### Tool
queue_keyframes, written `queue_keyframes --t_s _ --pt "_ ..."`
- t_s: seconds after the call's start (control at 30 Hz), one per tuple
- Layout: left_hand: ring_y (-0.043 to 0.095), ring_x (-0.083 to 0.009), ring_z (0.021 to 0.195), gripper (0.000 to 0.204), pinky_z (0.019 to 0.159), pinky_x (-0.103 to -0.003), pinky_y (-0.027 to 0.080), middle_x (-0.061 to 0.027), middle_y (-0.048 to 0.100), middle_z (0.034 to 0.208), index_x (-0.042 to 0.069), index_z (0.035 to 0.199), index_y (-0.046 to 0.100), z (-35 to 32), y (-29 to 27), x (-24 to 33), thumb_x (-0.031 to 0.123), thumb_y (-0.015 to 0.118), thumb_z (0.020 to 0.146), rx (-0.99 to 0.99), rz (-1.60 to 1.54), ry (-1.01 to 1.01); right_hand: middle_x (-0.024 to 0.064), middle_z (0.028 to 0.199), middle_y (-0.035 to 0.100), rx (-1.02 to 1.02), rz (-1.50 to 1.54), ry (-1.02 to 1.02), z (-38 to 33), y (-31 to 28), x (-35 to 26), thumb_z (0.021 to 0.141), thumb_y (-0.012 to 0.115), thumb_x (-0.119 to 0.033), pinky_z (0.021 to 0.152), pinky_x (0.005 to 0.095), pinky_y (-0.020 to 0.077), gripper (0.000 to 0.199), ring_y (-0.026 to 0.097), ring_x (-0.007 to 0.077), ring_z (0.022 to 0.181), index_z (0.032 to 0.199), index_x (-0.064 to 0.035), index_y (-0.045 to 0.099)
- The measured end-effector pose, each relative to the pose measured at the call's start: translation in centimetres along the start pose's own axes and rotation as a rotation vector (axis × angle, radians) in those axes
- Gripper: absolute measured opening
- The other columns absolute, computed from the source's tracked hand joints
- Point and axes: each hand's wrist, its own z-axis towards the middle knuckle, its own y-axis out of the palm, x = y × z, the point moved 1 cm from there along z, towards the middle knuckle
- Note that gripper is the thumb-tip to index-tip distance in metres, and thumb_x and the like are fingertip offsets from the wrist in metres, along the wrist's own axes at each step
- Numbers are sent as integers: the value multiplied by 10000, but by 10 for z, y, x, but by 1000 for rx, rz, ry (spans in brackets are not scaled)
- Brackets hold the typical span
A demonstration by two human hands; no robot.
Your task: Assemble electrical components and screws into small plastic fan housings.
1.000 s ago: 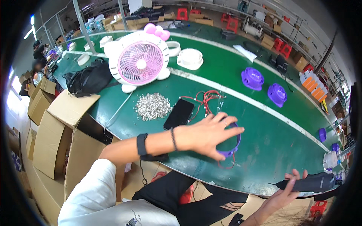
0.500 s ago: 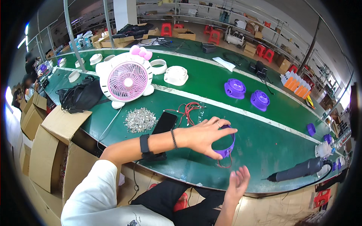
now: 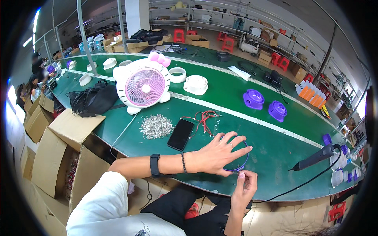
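My left hand [image 3: 217,155] spreads over a purple plastic ring [image 3: 247,158] and grips its rim between thumb and fingers, just above the green table. My right hand [image 3: 245,185] is closed in a pinch at the ring's near edge. What lies between its fingertips is too small to make out. Beyond my left hand are a bundle of red wires [image 3: 206,120] and a black phone [image 3: 180,135]. A heap of small metal parts [image 3: 156,126] lies left of the phone.
A grey electric screwdriver [image 3: 315,158] with a black cable is at the right. A white and pink fan [image 3: 144,87] stands at the back left, near a black bag [image 3: 94,101]. Two purple housings [image 3: 253,99] and a white housing [image 3: 195,84] sit across the table. An open cardboard box [image 3: 84,173] is at my left.
My right hand has come up to the ring's near edge and closed in a pinch. The ring now shows as a thinner rim. The screwdriver has shifted away from the table's front edge.
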Motion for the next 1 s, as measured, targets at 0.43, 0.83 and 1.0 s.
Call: queue_keyframes --t_s 0.43,0.83,1.0 --pt "394 -428 1334 1007 995 -588 426 -189 394 1484 146 1542 404 -31 -2 -20 459 861 702 -80 82 -96 58 961 609 18 288 70 -1 40 -20 989 638 -58 779 273 467 85 580 128 867 980 27 638" --pt "414 -489 1324 1003 1039 -612 420 -256 403 1492 120 1534 413 -34 -42 -138 536 826 720 -49 161 -623 281 1514 495 -326 -267 -149 113 72 14 996 644 -231 1200 421 327 609 459 374 1441 1484 81 457" --pt "398 -527 1356 1070 1054 -661 400 -282 399 1495 137 1563 390 39 0 -166 606 818 702 -134 -44 -548 279 1472 526 -320 -327 38 49 -5 1 955 670 -131 1165 444 372 578 504 400 1382 1459 72 472"
